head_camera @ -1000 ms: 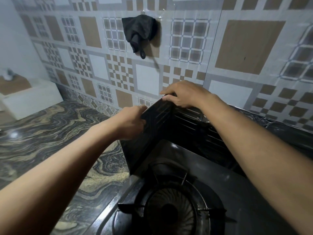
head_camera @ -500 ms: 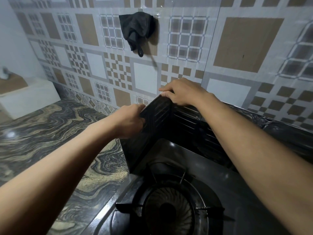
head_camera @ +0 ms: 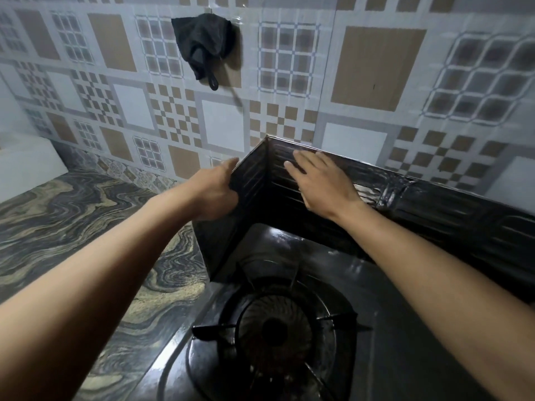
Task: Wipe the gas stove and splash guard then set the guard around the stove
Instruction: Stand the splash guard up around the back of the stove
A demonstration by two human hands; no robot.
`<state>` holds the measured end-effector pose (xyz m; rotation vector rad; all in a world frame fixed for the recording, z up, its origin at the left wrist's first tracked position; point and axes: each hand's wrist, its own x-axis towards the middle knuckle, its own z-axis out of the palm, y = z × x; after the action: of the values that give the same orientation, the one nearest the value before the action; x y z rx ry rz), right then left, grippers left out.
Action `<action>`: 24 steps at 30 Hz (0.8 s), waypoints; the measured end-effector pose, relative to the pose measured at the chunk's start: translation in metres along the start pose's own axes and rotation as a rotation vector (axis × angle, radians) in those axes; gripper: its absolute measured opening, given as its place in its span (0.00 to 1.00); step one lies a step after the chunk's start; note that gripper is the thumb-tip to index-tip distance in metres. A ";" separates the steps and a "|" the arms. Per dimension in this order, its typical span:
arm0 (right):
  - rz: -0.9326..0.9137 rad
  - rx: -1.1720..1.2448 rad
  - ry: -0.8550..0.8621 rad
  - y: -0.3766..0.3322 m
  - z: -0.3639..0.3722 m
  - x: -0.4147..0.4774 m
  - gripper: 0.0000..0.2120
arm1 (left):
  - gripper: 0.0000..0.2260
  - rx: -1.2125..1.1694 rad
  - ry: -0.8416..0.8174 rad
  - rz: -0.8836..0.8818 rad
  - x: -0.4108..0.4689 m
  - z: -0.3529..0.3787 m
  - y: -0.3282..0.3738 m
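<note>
While the splash guard [head_camera: 318, 198] stands folded round the gas stove [head_camera: 289, 328]'s far-left corner, left hand [head_camera: 215, 195] grips its side panel — right hand [head_camera: 321, 180] lies open-palmed on the long back panel.

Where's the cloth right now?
In the head view, the dark cloth hangs on the tiled wall, upper centre-left, above the guard's corner fold. Neither hand holds it.
</note>
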<state>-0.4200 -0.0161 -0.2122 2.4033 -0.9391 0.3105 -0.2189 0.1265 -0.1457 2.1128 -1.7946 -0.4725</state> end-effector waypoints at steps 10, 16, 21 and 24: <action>-0.016 -0.283 -0.242 0.041 0.014 -0.038 0.32 | 0.36 -0.015 -0.002 0.126 0.003 0.011 0.016; -0.129 -0.325 -0.146 0.042 0.025 -0.016 0.30 | 0.38 -0.019 -0.013 0.109 0.014 0.008 0.011; -0.181 -0.298 -0.058 0.055 0.028 -0.027 0.28 | 0.36 -0.044 -0.003 0.094 0.016 0.010 0.013; -0.119 -0.247 -0.051 0.054 0.018 -0.049 0.29 | 0.36 -0.028 0.012 0.079 0.016 0.012 0.015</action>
<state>-0.4922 -0.0318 -0.2254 2.2359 -0.8016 0.0830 -0.2353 0.1081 -0.1502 2.0142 -1.8460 -0.4610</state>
